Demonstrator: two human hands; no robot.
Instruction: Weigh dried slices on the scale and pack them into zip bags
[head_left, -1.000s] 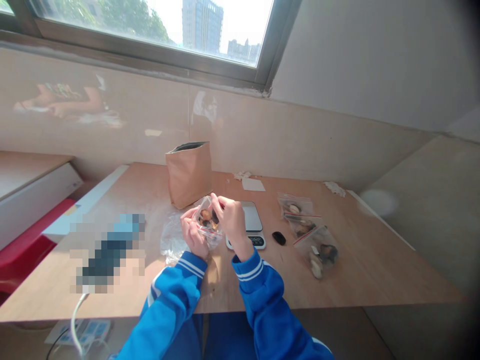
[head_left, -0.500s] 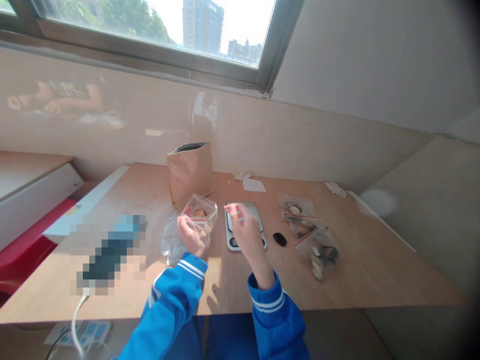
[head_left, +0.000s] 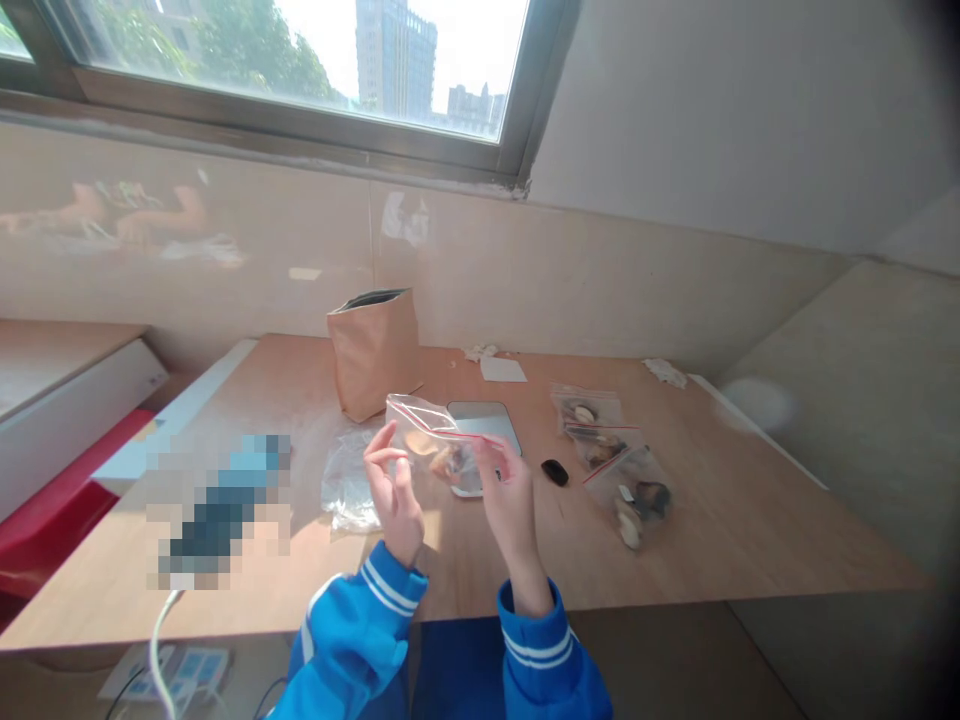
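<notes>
A clear zip bag with a red-lined seal hangs between my hands above the table. Several pale and brown pieces, like dried slices, lie inside it. My right hand pinches the bag's upper right corner. My left hand is at the bag's left edge, thumb and fingers apart; whether a fingertip touches the plastic is hard to tell. Behind the bag, a white kitchen scale is partly covered by it and by my right hand.
A brown paper pouch stands open at the back. Crumpled clear plastic bags lie left of my hands. On the right are a black oval object and three filled zip bags. A blurred-out device with a white cable lies left.
The bag has moved right, in front of the scale. My right hand has come down from above the scale and taken its right corner; my left fingers have loosened.
</notes>
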